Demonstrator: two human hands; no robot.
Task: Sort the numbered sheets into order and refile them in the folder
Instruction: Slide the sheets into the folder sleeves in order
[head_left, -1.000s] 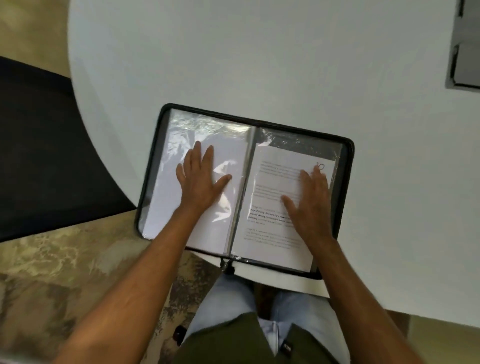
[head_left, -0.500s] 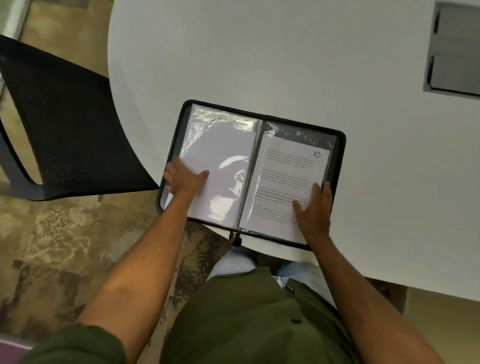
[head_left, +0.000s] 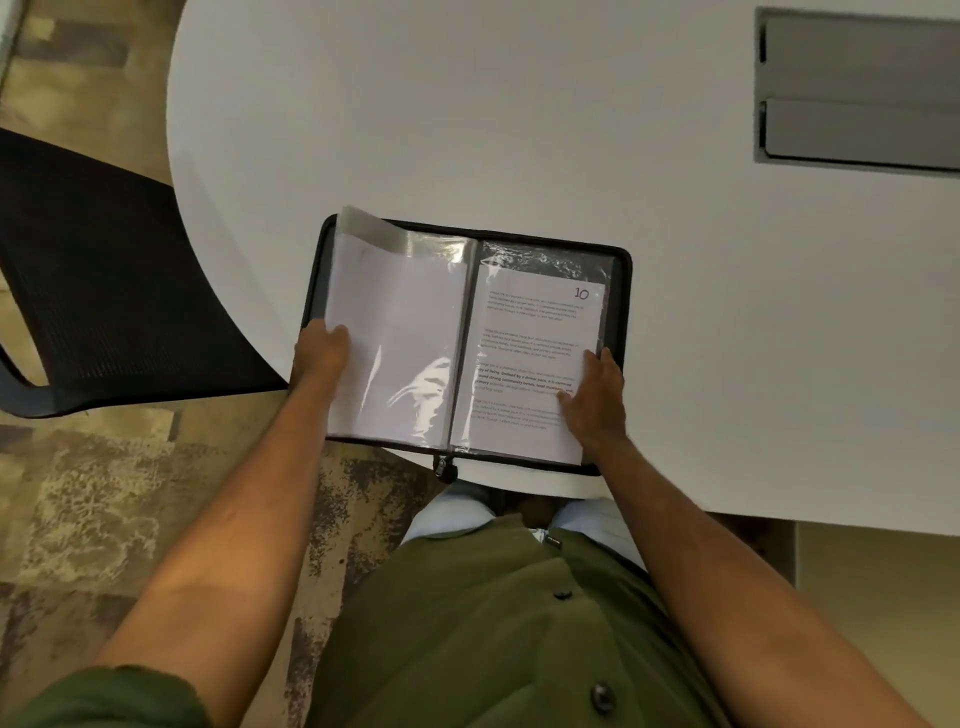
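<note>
Left hand (head_left: 322, 353) grips sleeves (head_left: 395, 332); right hand (head_left: 597, 400) flat on sheet 10 (head_left: 530, 353).

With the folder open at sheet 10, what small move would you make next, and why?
Probably turn the left sleeve over: the left hand grips its outer edge, its top corner already lifts, and the right hand rests flat on sheet 10, steadying the folder.

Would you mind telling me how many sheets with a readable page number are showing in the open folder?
1: the sheet marked 10 lies in the right-hand sleeve. The left-hand sheet shows no number; others may be hidden beneath.
</note>
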